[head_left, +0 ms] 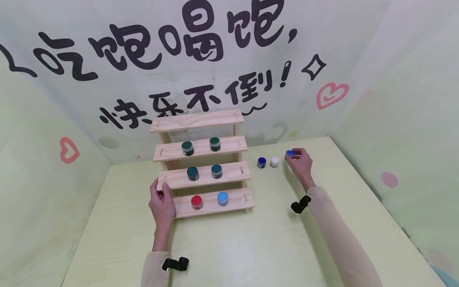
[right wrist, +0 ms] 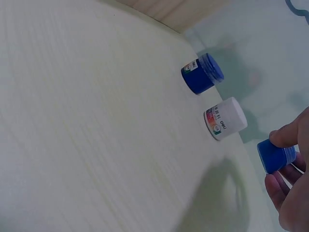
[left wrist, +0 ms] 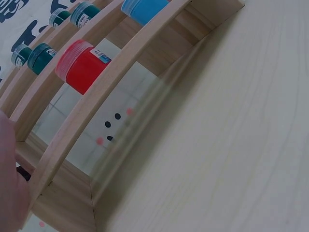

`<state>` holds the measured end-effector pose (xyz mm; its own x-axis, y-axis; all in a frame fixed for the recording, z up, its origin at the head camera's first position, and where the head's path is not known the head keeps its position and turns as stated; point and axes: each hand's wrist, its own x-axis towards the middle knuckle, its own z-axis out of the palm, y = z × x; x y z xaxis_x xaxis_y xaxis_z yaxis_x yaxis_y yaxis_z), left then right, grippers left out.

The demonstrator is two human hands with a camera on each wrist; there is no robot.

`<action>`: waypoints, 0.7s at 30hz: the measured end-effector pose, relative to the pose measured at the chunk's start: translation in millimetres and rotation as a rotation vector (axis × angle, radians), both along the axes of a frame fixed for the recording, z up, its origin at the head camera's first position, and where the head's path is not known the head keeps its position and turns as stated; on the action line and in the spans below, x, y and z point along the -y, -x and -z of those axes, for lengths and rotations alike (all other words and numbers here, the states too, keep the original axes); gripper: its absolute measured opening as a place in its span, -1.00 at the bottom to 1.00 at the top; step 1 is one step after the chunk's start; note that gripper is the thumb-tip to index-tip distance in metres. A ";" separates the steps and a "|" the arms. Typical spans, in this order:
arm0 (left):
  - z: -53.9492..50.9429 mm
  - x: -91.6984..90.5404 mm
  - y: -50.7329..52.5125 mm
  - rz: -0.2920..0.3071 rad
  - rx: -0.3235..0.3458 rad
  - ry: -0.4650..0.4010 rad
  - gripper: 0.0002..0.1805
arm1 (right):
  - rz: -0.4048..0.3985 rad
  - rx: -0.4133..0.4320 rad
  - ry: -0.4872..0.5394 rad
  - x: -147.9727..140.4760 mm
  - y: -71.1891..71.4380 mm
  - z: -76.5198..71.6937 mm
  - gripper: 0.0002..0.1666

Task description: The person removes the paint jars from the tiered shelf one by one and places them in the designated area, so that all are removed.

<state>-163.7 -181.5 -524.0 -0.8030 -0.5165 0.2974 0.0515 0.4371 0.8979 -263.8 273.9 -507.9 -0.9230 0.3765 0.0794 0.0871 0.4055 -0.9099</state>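
Observation:
My right hand [head_left: 302,165] pinches a small blue paint jar [right wrist: 273,155] between thumb and fingers; it seems raised off the table. Beside it stand a white paint jar [right wrist: 225,119] and a dark blue paint jar [right wrist: 200,73]. My left hand [head_left: 162,205] grips the left end of a stepped wooden rack [head_left: 206,171], thumb at the front and fingers partly hidden. On the rack's lowest step sit a red jar [head_left: 197,202] and a light blue jar [head_left: 222,198]. Two teal jars [head_left: 193,173] occupy the step above, and two dark green jars [head_left: 187,148] the one over that.
The rack's top step [head_left: 197,121] bears no jar. A pale wood-grain table [head_left: 229,251] carries everything, with a lettered wall [head_left: 251,95] close behind the rack. Black camera mounts [head_left: 175,264] are strapped to both wrists.

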 end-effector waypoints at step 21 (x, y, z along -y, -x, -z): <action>-0.6 -0.1 -0.5 -0.010 -0.021 0.001 -0.51 | -0.029 0.029 -0.053 1.6 -0.7 17.5 -0.45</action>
